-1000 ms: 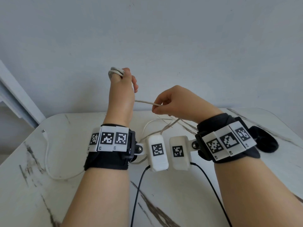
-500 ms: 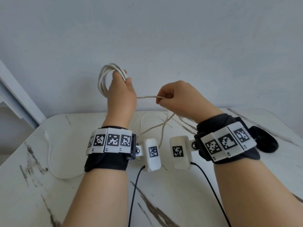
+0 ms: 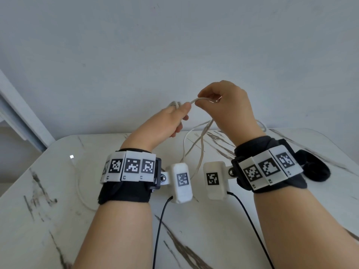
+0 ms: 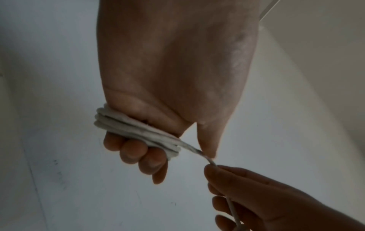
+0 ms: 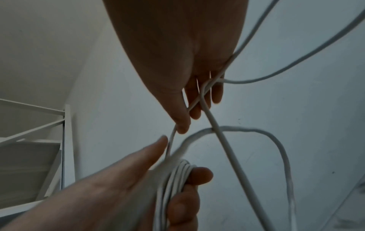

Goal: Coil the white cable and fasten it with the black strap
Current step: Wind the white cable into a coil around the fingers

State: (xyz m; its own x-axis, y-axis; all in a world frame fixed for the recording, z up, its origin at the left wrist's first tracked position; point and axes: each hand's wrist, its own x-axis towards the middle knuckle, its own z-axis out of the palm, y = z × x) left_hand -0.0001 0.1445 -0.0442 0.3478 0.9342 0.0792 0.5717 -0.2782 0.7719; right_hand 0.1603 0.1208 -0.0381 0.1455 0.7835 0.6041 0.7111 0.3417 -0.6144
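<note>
Holding loops of the thin white cable [image 4: 138, 131] wound round its fingers, the left hand [image 3: 167, 121] stays up above the white marble worktop [image 3: 58, 220]. The right hand [image 3: 227, 105] pinches the loose cable beside it; the rest hangs down to the worktop.

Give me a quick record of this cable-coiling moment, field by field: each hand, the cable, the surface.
left hand: fingers wrapped by several turns of the thin white cable
right hand: pinches the cable's free run just beside the left hand
loose cable: hangs in loops down to the white marble-patterned table
coil state: unfinished
black strap: not identifiable
</note>
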